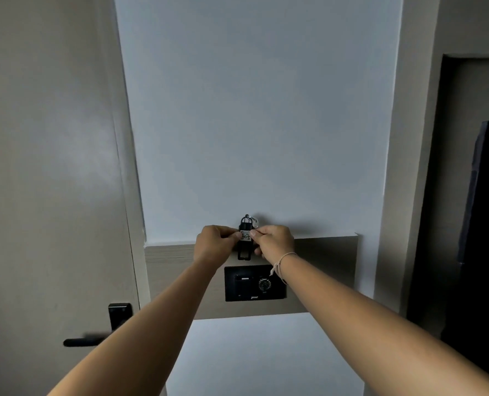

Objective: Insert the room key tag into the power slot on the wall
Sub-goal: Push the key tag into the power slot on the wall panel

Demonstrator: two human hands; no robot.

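The room key tag (245,240) is a black upright strip with a small white handwritten label and a metal ring at its top. My left hand (215,242) pinches it from the left and my right hand (274,242) pinches it from the right, both at label height. The tag hangs in front of the wall, its lower end a short way above the black power slot panel (254,282). The panel sits in a wood-look band (323,270); its slot opening (245,278) is left of a round grille.
A pale door (51,167) with a black lever handle (86,340) and lock plate stands at the left. A dark opening (477,224) fills the right edge. A thin string bracelet circles my right wrist.
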